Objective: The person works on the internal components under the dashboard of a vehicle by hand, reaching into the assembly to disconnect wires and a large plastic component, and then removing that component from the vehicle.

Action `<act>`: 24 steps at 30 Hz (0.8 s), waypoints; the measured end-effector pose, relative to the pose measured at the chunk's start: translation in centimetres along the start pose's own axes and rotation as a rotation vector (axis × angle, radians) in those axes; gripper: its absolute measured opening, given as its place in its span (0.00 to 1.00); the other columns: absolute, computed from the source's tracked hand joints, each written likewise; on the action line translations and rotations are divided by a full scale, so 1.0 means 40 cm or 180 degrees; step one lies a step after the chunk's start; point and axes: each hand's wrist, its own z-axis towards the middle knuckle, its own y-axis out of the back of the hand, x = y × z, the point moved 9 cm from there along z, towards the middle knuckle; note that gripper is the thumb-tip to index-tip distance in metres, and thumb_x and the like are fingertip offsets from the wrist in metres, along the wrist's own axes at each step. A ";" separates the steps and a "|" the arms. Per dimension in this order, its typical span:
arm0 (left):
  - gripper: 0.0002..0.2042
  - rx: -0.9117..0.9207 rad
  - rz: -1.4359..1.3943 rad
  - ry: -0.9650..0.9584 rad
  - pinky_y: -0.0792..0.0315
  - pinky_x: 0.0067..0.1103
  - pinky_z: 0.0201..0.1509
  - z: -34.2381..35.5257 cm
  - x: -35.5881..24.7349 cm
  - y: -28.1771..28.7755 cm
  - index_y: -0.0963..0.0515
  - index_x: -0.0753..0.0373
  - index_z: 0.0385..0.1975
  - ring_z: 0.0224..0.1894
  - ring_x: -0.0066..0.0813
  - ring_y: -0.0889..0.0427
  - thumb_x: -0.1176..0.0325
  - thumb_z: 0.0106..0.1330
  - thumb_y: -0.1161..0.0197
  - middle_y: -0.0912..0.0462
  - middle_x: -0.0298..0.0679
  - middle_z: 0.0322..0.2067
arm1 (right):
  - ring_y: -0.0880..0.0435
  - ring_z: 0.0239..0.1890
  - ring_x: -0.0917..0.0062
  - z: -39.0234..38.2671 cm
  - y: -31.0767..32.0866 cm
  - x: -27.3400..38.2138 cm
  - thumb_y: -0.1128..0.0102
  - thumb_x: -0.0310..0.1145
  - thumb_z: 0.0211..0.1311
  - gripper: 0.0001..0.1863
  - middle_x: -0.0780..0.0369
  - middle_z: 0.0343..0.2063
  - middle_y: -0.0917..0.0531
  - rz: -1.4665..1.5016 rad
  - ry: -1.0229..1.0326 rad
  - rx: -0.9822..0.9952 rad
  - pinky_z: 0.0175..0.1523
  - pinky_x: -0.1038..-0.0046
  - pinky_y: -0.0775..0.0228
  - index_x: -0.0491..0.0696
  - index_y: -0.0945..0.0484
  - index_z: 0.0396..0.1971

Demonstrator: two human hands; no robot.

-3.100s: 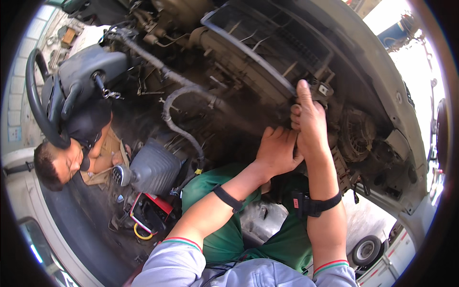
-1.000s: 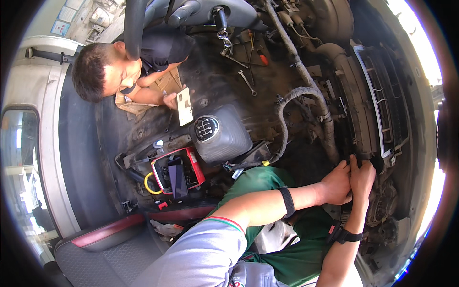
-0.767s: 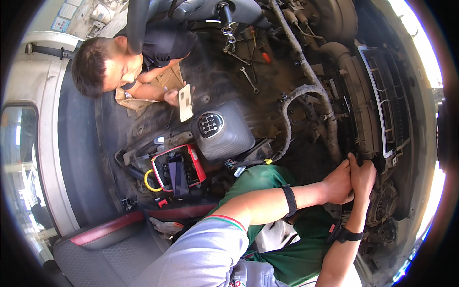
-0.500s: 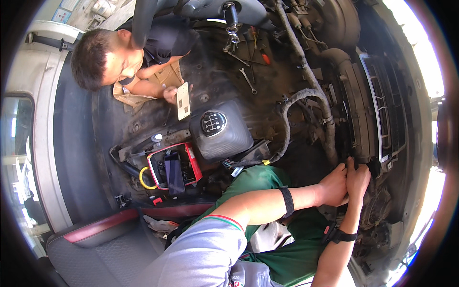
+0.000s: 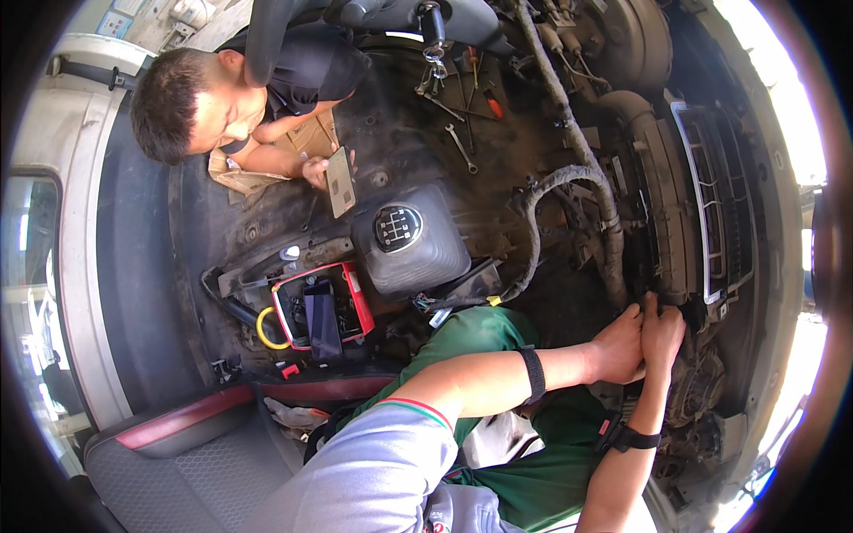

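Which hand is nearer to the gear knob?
Left. The left hand is to the right of and lower than the gear knob in the picture; the right hand is farther right, beyond the left.

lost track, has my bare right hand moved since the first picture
Yes: your right hand was at the corner of the pale-rimmed rectangular grille; now apart, to its lower left.

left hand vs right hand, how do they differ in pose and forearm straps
The left hand is curled in; the right hand has a digit extended upward. The left forearm reaches across from the left; the right forearm rises steeply. The left forearm wears a plain black band; the right forearm's strap carries a block with a red patch. Both hands are bare and close together near the dusty housing.
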 end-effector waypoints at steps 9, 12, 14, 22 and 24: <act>0.14 0.0377 -0.0109 0.0061 0.41 0.40 0.55 0.000 0.005 -0.019 0.17 0.52 0.37 0.48 0.42 0.26 0.53 0.64 0.47 0.16 0.37 0.36 | 0.21 0.28 0.43 -0.005 0.005 0.010 0.39 0.46 0.68 0.27 0.41 0.20 0.22 0.0152 0.0036 -0.0106 0.33 0.51 0.35 0.33 0.22 0.22; 0.14 0.0313 -0.0111 0.0048 0.41 0.40 0.55 -0.002 0.004 -0.020 0.17 0.52 0.36 0.48 0.42 0.26 0.53 0.64 0.46 0.16 0.37 0.36 | 0.22 0.27 0.44 -0.004 0.003 0.011 0.38 0.47 0.67 0.28 0.41 0.19 0.23 0.0111 -0.0033 0.0006 0.33 0.51 0.35 0.33 0.22 0.21; 0.14 0.0284 -0.0136 0.0043 0.41 0.39 0.55 -0.002 0.004 -0.019 0.17 0.51 0.35 0.48 0.42 0.26 0.53 0.64 0.46 0.16 0.37 0.36 | 0.22 0.26 0.44 -0.004 0.003 0.010 0.37 0.47 0.66 0.28 0.41 0.19 0.23 0.0122 -0.0023 -0.0025 0.32 0.51 0.35 0.33 0.22 0.21; 0.14 0.0401 -0.0153 0.0056 0.41 0.39 0.55 0.003 -0.002 -0.011 0.18 0.52 0.35 0.47 0.42 0.26 0.52 0.63 0.46 0.17 0.37 0.35 | 0.19 0.29 0.43 -0.005 0.005 -0.001 0.38 0.47 0.66 0.28 0.40 0.21 0.21 0.0072 -0.0018 -0.0064 0.34 0.51 0.33 0.32 0.21 0.23; 0.14 0.0173 -0.0248 0.0057 0.41 0.39 0.55 0.001 0.001 0.004 0.18 0.52 0.36 0.47 0.42 0.26 0.52 0.63 0.45 0.17 0.38 0.35 | 0.19 0.37 0.41 0.000 -0.004 -0.012 0.41 0.49 0.67 0.27 0.39 0.28 0.19 -0.0140 -0.0036 -0.0125 0.40 0.49 0.29 0.33 0.19 0.29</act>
